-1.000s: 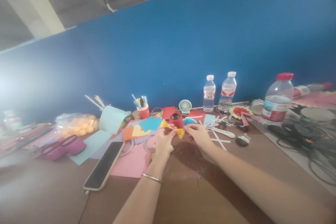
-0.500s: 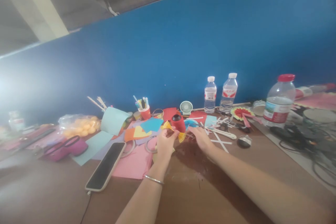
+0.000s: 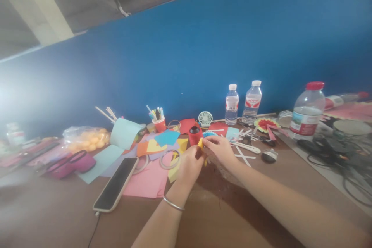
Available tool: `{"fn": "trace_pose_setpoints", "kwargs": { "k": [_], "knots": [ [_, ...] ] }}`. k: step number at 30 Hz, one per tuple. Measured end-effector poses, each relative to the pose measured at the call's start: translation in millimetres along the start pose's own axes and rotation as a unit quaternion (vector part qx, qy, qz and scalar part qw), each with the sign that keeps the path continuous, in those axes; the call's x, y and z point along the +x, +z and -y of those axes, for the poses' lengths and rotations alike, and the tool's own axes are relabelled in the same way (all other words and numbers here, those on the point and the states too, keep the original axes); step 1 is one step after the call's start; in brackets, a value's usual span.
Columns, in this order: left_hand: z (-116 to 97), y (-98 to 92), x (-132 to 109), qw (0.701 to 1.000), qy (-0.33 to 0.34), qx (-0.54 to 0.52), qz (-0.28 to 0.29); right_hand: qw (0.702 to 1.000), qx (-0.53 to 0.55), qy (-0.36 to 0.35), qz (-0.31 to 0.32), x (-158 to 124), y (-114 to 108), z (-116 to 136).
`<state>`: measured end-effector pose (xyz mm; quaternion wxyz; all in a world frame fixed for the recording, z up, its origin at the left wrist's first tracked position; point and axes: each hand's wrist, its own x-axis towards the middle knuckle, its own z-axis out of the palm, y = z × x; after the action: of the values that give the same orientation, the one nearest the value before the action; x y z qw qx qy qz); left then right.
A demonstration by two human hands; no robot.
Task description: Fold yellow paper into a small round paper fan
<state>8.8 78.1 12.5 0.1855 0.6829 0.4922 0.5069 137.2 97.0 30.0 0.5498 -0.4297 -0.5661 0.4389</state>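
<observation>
A yellow pleated paper [image 3: 200, 143] is pinched between the fingers of my left hand [image 3: 189, 163]. My right hand [image 3: 220, 150] comes in from the other side, its thumb and fingertips closed on the paper's upper edge. Much of the paper is hidden behind my fingers. Just beyond it stands a red spool [image 3: 194, 136] with a black top. A blue pleated paper [image 3: 209, 134] shows partly behind my right fingertips. Yellow sheets [image 3: 182, 145] and a grey tape ring [image 3: 161, 159] lie left of my left hand.
A phone [image 3: 115, 186] with a cable lies on pink paper [image 3: 147, 182]. Behind are a cup of pens [image 3: 159, 124], a small white fan [image 3: 205, 118] and water bottles [image 3: 231, 105]. White paper strips [image 3: 245, 156], a utility knife [image 3: 248, 147] and a large red-capped bottle [image 3: 308, 112] are rightward.
My left hand has moved right and turned, bringing the yellow pleated paper in front of the spool. My right fingertips have moved left from beside the blue pleated paper onto the yellow one.
</observation>
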Motion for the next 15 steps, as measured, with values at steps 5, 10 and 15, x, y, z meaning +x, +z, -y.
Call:
{"fn": "trace_pose_setpoints", "kwargs": {
  "k": [5, 10, 15],
  "knots": [
    [-0.3, -0.5, -0.3, 1.0, 0.0, 0.019, 0.005, 0.996, 0.082, 0.016, 0.025, 0.1, 0.6, -0.9],
    [-0.2, -0.7, -1.6, 0.993, 0.021, 0.113, 0.029, 0.988, 0.142, 0.041, 0.046, -0.5, 1.9, -1.0],
    [-3.8, -1.0, -1.2, 0.991, 0.023, 0.127, 0.042, 1.0, 0.006, -0.011, -0.01, 0.0, -0.4, 1.7]
  ]
}}
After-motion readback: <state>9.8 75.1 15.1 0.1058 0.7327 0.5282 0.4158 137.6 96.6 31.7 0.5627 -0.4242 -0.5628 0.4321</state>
